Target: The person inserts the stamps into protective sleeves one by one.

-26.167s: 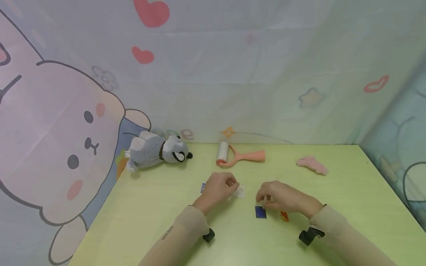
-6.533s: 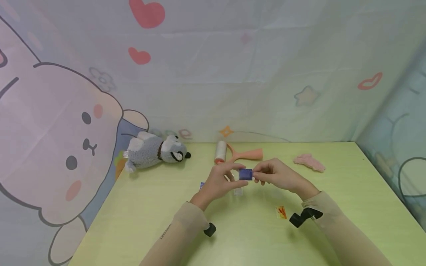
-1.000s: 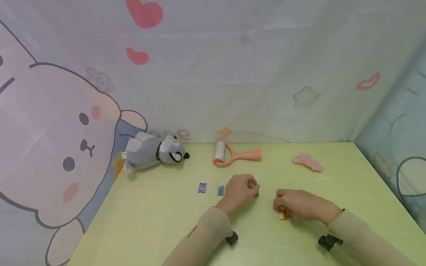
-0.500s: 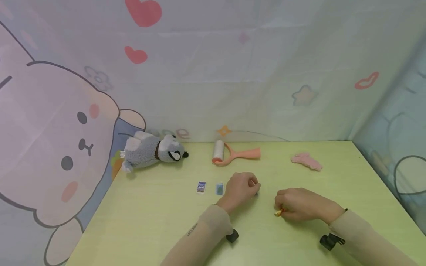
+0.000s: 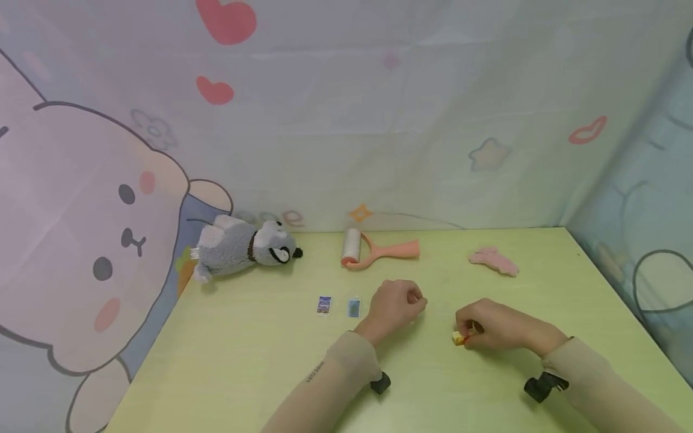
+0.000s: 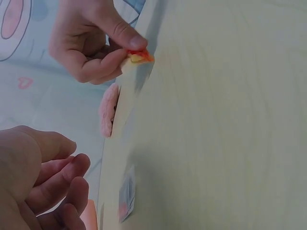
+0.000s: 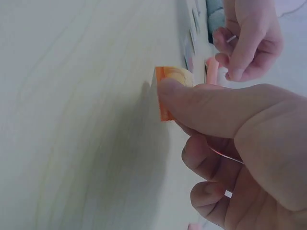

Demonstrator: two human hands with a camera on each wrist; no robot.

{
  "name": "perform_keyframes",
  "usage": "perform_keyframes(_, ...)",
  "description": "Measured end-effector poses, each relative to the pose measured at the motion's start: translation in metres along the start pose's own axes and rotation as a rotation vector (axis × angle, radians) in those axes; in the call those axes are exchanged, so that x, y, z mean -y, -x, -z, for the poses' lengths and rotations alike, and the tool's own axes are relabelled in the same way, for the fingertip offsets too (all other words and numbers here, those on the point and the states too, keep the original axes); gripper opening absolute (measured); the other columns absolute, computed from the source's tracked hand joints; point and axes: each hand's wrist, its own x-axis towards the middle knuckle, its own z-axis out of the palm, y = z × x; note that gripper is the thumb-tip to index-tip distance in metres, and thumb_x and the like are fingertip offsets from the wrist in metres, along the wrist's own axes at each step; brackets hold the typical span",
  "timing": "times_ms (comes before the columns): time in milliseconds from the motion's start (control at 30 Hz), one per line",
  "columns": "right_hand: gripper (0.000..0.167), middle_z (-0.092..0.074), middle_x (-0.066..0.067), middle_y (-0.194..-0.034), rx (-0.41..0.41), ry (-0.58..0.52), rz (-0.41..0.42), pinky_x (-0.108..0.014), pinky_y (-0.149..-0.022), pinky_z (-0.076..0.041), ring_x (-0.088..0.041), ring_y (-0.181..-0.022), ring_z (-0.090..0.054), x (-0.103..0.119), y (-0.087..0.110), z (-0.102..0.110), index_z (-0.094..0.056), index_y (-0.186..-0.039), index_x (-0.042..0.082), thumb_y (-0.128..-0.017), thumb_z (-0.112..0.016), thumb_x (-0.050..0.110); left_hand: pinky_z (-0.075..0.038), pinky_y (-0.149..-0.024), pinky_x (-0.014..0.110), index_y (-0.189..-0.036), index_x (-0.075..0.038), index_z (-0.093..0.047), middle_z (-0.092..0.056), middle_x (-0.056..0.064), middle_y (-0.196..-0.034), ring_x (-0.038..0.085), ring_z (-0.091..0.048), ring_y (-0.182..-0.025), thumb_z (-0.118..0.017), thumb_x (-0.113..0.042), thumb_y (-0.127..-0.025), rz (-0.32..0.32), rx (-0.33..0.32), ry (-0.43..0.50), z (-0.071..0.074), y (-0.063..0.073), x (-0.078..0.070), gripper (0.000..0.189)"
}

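My right hand (image 5: 495, 325) pinches a small orange-and-yellow picture card (image 7: 163, 93) between thumb and fingers, close over the table. In the right wrist view the card stands tilted, its lower part behind the thumb. To the left, my left hand (image 5: 392, 310) hovers with its fingers loosely curled and nothing between them. Below it a flat, greyish card (image 6: 127, 194) shows on the table in the left wrist view; the hand hides it almost wholly in the head view. Beside that hand lie a blue-green card (image 5: 354, 308) and a purple-blue card (image 5: 323, 305), in a row.
An orange-handled lint roller (image 5: 390, 250) lies at the back of the pale yellow-green table (image 5: 243, 361). A grey plush toy (image 5: 233, 246) lies back left, and a pink fuzzy piece (image 5: 494, 260) back right. Behind hangs a printed cloth (image 5: 335, 120).
My right hand has picked the orange-and-yellow card up from the table and tilted it. The left hand has barely moved. The dark blue card held between both hands earlier is no longer held.
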Motion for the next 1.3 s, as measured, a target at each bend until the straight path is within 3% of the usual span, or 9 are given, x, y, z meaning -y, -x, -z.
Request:
perform_keyframes(167,0.021,-0.067,0.015,-0.086,-0.042,0.002,0.010,-0.022,-0.064,-0.049,0.003,-0.070,-0.051,-0.008,0.004,0.005,-0.070,-0.093,0.024,-0.094,-0.077,0.004,-0.044,-0.054,0.020,-0.087,-0.018,-0.077,-0.066,-0.012,-0.072,0.002,-0.055,-0.062,-0.077,-0.025,-0.094,0.023,0.022,-0.028,-0.006,-0.003,-0.002,0.010)
perform_keyframes(333,0.019,-0.068,0.015,-0.087,-0.085,0.006,-0.038,-0.024,-0.067,-0.051,0.002,-0.072,-0.056,-0.014,0.008,0.013,-0.070,-0.107,0.020,-0.095,-0.079,0.009,-0.044,-0.052,0.023,-0.087,-0.020,-0.077,-0.070,-0.011,-0.075,0.004,-0.058,-0.062,-0.078,-0.033,-0.094,0.042,0.048,-0.180,-0.018,-0.008,-0.013,0.015)
perform_keyframes(467,0.012,-0.067,0.018,-0.085,-0.128,0.031,-0.056,-0.023,-0.065,-0.051,0.003,-0.070,-0.055,-0.016,0.011,0.018,-0.072,-0.098,0.022,-0.094,-0.081,0.015,-0.040,-0.047,0.025,-0.076,-0.018,-0.070,-0.061,-0.009,-0.066,0.008,-0.050,-0.055,-0.075,-0.051,-0.095,0.068,0.059,-0.335,-0.030,-0.010,-0.025,0.038)
perform_keyframes(633,0.017,-0.061,0.019,-0.080,-0.168,0.032,-0.050,-0.022,-0.060,-0.047,0.003,-0.065,-0.050,-0.016,0.013,0.027,-0.068,-0.089,0.025,-0.094,-0.080,0.013,-0.035,-0.042,0.026,-0.066,-0.018,-0.056,-0.042,-0.007,-0.057,0.009,-0.039,-0.048,-0.073,-0.062,-0.092,0.095,0.061,-0.446,-0.040,-0.009,-0.035,0.054)
perform_keyframes(800,0.019,-0.061,0.018,-0.080,-0.220,0.039,-0.050,-0.022,-0.059,-0.047,0.002,-0.065,-0.050,-0.014,0.015,0.035,-0.068,-0.088,0.025,-0.094,-0.081,0.011,-0.036,-0.041,0.026,-0.065,-0.019,-0.056,-0.041,-0.008,-0.058,0.009,-0.037,-0.050,-0.079,-0.055,-0.091,0.101,0.087,-0.484,-0.045,-0.010,-0.039,0.050)
perform_keyframes(1000,0.020,-0.062,0.017,-0.082,-0.264,0.072,-0.026,-0.022,-0.060,-0.049,0.003,-0.066,-0.052,-0.013,0.015,0.040,-0.069,-0.088,0.024,-0.092,-0.083,0.009,-0.042,-0.049,0.031,-0.072,-0.017,-0.061,-0.053,-0.004,-0.070,0.012,-0.048,-0.058,-0.077,-0.036,-0.093,0.113,0.155,-0.482,-0.044,-0.010,-0.039,0.033)
perform_keyframes(1100,0.022,-0.064,0.012,-0.092,-0.289,0.072,-0.029,-0.022,-0.061,-0.049,0.003,-0.067,-0.052,-0.013,0.015,0.042,-0.070,-0.088,0.025,-0.090,-0.084,0.008,-0.042,-0.051,0.033,-0.075,-0.016,-0.061,-0.054,-0.003,-0.075,0.014,-0.050,-0.062,-0.074,-0.031,-0.093,0.110,0.175,-0.459,-0.043,-0.010,-0.039,0.026)
perform_keyframes(1300,0.024,-0.054,-0.010,-0.135,-0.342,0.080,0.002,-0.021,-0.060,-0.049,0.004,-0.069,-0.053,-0.013,0.015,0.040,-0.072,-0.089,0.025,-0.087,-0.086,0.007,-0.043,-0.053,0.032,-0.077,-0.018,-0.063,-0.054,-0.003,-0.077,0.015,-0.051,-0.063,-0.076,-0.050,-0.094,0.088,0.153,-0.476,-0.047,-0.008,-0.038,0.039)
